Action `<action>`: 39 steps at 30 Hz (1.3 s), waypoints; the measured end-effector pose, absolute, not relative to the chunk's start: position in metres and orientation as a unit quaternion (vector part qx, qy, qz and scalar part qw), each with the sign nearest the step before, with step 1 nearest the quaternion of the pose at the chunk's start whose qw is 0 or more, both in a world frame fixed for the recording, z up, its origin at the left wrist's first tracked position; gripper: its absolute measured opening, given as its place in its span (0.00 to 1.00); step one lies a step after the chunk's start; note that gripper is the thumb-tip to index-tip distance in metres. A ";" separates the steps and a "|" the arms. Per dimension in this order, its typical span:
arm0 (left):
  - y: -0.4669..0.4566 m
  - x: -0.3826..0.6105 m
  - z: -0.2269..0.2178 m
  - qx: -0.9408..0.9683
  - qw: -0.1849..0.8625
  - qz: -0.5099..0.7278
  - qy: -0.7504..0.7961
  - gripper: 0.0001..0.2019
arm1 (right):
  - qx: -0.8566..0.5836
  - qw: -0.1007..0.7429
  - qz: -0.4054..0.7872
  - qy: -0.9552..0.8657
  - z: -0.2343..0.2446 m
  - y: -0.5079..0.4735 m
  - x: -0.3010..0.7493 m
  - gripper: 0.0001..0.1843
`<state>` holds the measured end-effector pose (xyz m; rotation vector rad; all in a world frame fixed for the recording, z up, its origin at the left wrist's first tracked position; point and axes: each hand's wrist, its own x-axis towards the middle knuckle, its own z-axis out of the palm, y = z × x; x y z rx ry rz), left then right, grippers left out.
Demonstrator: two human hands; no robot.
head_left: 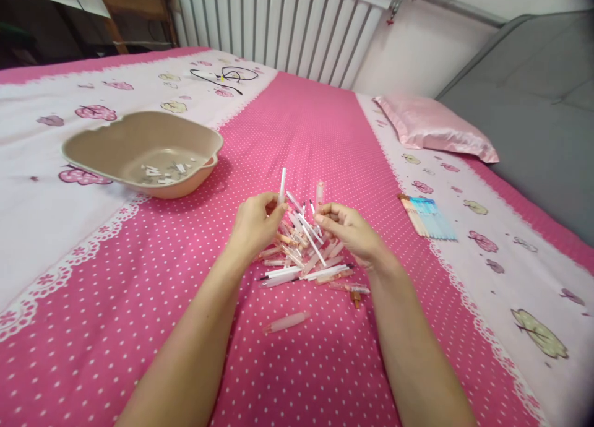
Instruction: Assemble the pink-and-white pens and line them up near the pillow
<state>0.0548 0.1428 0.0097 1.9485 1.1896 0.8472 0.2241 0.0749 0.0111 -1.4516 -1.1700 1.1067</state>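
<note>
My left hand (260, 221) is closed, with thumb and fingers pinching a white pen refill (283, 182) that stands nearly upright. Opposite it, my right hand (350, 230) pinches a translucent pinkish pen part (320, 190), perhaps a barrel or cap; its lower end is hidden by the fingers. Between and below both hands lies a loose pile of pen parts (297, 244): pinkish clear barrels and white refills, some with dark tips. One frosted pen barrel (286, 322) lies apart, nearer to me. A small brown piece (355, 299) sits at the pile's right edge.
A beige plastic basin (106, 145) with small white bits inside stands at left on the pink dotted bedspread (297, 124). A row of blue and peach pens (429, 218) lies at right. Farther back are a black cable (232, 74), a pink pillow (434, 127) and a radiator (283, 25).
</note>
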 end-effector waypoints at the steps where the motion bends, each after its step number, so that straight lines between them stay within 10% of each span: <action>1: 0.143 0.055 0.009 0.756 0.350 0.319 0.453 0.09 | -0.585 0.477 0.458 -0.470 0.011 0.075 0.224 0.11; 20: 0.134 0.054 0.014 0.851 0.401 0.184 0.284 0.12 | -0.519 0.620 0.481 -0.339 0.012 0.079 0.229 0.13; 39: 0.131 0.055 0.017 0.845 0.426 0.190 0.262 0.13 | -0.541 0.583 0.440 -0.416 0.012 0.077 0.226 0.12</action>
